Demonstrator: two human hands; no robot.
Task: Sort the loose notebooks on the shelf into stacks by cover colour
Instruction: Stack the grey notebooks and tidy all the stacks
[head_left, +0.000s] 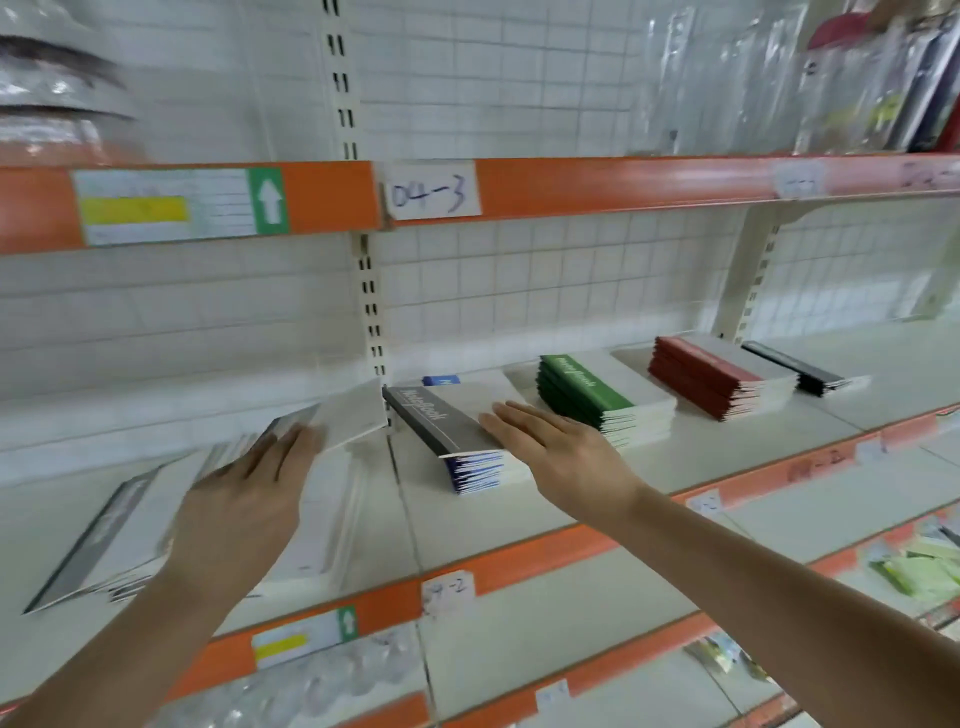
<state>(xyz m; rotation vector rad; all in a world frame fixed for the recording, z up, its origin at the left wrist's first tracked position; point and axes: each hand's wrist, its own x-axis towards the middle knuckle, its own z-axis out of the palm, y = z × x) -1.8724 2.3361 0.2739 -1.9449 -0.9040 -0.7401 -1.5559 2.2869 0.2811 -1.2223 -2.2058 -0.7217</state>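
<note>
Left hand (244, 499) pinching a grey notebook (332, 421), tilted, blurred, just left of the blue stack (478, 467). Right hand (561, 452) flat, fingers spread, resting on grey-spined top book (441, 421) of that stack. Risk: grey on blue = wrong colour mix; lifted book may slip from thin edge grip, or knock loose pile (104, 540) below-left. Stack books w/ long axis running front-to-back, spines left. Green (587, 395), red (711, 379), black (805, 369) stacks further right on shelf (779, 447).

Bright even light, left-side motion blur
</note>
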